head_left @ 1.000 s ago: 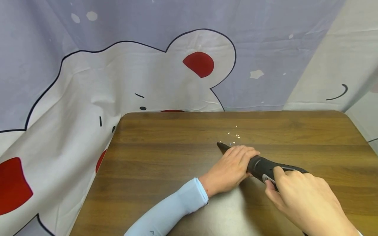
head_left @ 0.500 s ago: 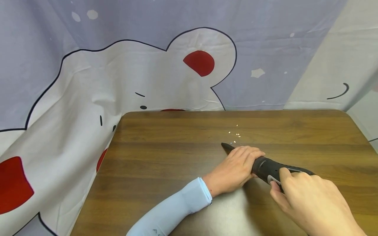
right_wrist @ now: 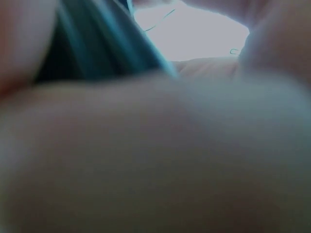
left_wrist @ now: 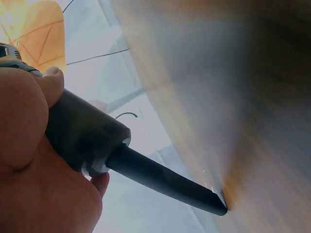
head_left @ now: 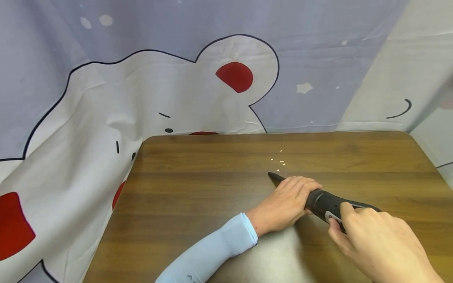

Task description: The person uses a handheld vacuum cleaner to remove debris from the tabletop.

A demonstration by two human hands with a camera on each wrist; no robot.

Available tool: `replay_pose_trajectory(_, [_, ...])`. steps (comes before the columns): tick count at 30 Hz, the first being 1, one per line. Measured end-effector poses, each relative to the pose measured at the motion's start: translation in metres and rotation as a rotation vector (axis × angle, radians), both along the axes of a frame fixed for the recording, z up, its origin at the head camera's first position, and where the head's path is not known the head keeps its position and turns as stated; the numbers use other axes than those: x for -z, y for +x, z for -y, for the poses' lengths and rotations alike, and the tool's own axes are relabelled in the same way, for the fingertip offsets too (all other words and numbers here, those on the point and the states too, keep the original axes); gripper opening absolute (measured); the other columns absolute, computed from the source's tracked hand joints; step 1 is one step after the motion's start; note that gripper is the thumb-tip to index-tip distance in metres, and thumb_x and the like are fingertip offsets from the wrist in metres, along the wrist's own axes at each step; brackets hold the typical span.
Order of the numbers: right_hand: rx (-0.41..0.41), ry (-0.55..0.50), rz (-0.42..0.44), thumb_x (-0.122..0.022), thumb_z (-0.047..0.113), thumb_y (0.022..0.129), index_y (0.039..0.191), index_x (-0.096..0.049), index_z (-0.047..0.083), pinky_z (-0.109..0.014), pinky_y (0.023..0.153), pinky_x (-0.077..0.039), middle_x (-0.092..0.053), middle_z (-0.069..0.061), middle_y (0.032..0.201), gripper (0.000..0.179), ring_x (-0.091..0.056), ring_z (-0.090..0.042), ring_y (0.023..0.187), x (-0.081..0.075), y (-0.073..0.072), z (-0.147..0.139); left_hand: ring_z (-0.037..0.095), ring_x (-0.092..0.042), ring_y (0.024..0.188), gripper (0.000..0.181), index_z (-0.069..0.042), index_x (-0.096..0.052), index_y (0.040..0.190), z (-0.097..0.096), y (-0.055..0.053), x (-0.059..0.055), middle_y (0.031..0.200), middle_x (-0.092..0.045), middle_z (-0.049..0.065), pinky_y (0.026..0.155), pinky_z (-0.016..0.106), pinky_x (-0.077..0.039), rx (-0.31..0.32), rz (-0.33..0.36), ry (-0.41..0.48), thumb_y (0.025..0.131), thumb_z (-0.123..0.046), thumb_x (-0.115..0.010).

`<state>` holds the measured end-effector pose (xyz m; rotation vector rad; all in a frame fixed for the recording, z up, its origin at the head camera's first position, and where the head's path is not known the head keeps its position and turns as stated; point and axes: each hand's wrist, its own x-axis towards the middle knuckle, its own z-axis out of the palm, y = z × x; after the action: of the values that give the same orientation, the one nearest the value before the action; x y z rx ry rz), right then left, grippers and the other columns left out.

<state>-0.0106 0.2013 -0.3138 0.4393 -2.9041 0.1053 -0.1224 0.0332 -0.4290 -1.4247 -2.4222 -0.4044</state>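
Observation:
A black handheld vacuum cleaner (head_left: 327,202) with a long, narrow crevice nozzle (head_left: 275,177) slants across the wooden table. Wrapped around its front end is my left hand (head_left: 288,202), below a light blue sleeve (head_left: 226,239). My right hand (head_left: 380,237) grips the handle at the rear, its thumb beside a grey button panel (head_left: 330,216). The left wrist view has the nozzle tip (left_wrist: 221,209) right at the tabletop. Several tiny pale crumbs (head_left: 282,161) lie just beyond the nozzle. Blurred skin fills most of the right wrist view, with part of the dark vacuum at upper left.
The brown wood-grain table (head_left: 198,188) has rounded far corners. Behind it and along its left side hangs a printed cloth (head_left: 170,86), white and lilac with red patches.
Both hands have moved the vacuum slightly to the right, its nozzle tip sliding along near the crumbs. A crumb or two beside the tip no longer shows.

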Motion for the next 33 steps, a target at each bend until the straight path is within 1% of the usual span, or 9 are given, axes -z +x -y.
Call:
replay_pose_trajectory(4, [0.03, -0.002, 0.044, -0.064, 0.029, 0.084, 0.068, -0.045, 0.016, -0.033, 0.036, -0.027, -0.034, 0.008, 0.05, 0.028, -0.032, -0.014, 0.042, 0.0, 0.001, -0.004, 0.015, -0.032, 0.135, 0.06, -0.011, -0.035, 0.142, -0.004, -0.001, 0.0, 0.141, -0.042, 0.002, 0.115, 0.029, -0.018, 0.019, 0.003, 0.014, 0.094, -0.036, -0.061])
replay_pose_trajectory(7, [0.05, -0.003, 0.067, -0.063, 0.029, 0.086, 0.069, -0.046, 0.015, -0.033, 0.036, -0.027, -0.034, 0.007, 0.051, 0.027, -0.032, -0.014, 0.042, 0.0, 0.003, -0.005, 0.015, -0.031, 0.135, 0.06, -0.011, -0.034, 0.142, -0.005, -0.002, 0.0, 0.141, -0.041, 0.001, 0.115, 0.029, -0.018, 0.027, 0.005, 0.008, 0.095, -0.037, -0.06])
replay_pose_trajectory(10, [0.053, -0.005, 0.064, -0.063, 0.029, 0.086, 0.069, -0.045, 0.015, -0.032, 0.036, -0.027, -0.034, 0.007, 0.051, 0.028, -0.031, -0.014, 0.042, 0.0, 0.003, -0.006, 0.014, -0.03, 0.136, 0.061, -0.011, -0.033, 0.143, -0.007, -0.003, 0.0, 0.142, -0.04, 0.001, 0.115, 0.029, -0.018, 0.033, 0.008, -0.001, 0.095, -0.037, -0.06])
replay_pose_trajectory(12, [0.048, -0.009, 0.046, -0.063, 0.028, 0.085, 0.069, -0.045, 0.015, -0.032, 0.036, -0.026, -0.033, 0.008, 0.051, 0.028, -0.031, -0.013, 0.042, 0.0, 0.003, -0.006, 0.014, -0.029, 0.136, 0.062, -0.011, -0.033, 0.143, -0.008, -0.004, 0.001, 0.143, -0.04, 0.001, 0.115, 0.029, -0.017, 0.033, 0.007, -0.004, 0.094, -0.037, -0.061])
replay_pose_trajectory(15, [0.042, -0.008, 0.035, -0.064, 0.028, 0.085, 0.069, -0.045, 0.016, -0.032, 0.036, -0.026, -0.034, 0.008, 0.051, 0.028, -0.031, -0.013, 0.042, 0.0, 0.003, -0.006, 0.014, -0.029, 0.136, 0.063, -0.011, -0.033, 0.143, -0.01, -0.005, 0.001, 0.142, -0.04, 0.001, 0.116, 0.029, -0.017, 0.037, 0.006, 0.006, 0.093, -0.036, -0.063])
replay_pose_trajectory(22, [0.065, 0.003, 0.07, -0.063, 0.029, 0.087, 0.07, -0.046, 0.015, -0.034, 0.034, -0.027, -0.036, 0.007, 0.052, 0.028, -0.034, -0.014, 0.042, -0.002, 0.003, -0.009, 0.014, -0.031, 0.135, 0.061, -0.011, -0.034, 0.142, -0.015, -0.01, 0.0, 0.141, -0.041, 0.001, 0.116, 0.028, -0.017, 0.063, 0.005, 0.027, 0.094, -0.036, -0.061])
replay_pose_trajectory(28, [0.057, -0.021, 0.012, -0.063, 0.025, 0.086, 0.068, -0.044, 0.016, -0.032, 0.035, -0.025, -0.033, 0.008, 0.051, 0.028, -0.031, -0.013, 0.041, -0.001, 0.001, -0.01, 0.015, -0.032, 0.134, 0.058, -0.01, -0.035, 0.141, -0.02, -0.015, 0.0, 0.14, -0.042, 0.002, 0.116, 0.027, -0.017, 0.087, -0.001, 0.05, 0.095, -0.035, -0.06])
replay_pose_trajectory(30, [0.061, -0.029, 0.013, -0.063, 0.025, 0.087, 0.067, -0.044, 0.016, -0.032, 0.036, -0.025, -0.033, 0.008, 0.05, 0.029, -0.031, -0.014, 0.041, -0.001, 0.0, -0.01, 0.015, -0.033, 0.133, 0.057, -0.01, -0.035, 0.141, -0.021, -0.017, 0.001, 0.139, -0.043, 0.001, 0.115, 0.027, -0.017, 0.093, 0.0, 0.052, 0.095, -0.034, -0.06])
replay_pose_trajectory(33, [0.072, -0.029, 0.039, -0.062, 0.026, 0.088, 0.067, -0.045, 0.016, -0.033, 0.036, -0.026, -0.035, 0.007, 0.051, 0.029, -0.032, -0.015, 0.042, 0.0, -0.002, -0.009, 0.014, -0.034, 0.132, 0.056, -0.01, -0.036, 0.14, -0.022, -0.021, 0.002, 0.138, -0.044, 0.002, 0.115, 0.026, -0.018, 0.092, 0.002, 0.053, 0.095, -0.034, -0.06])
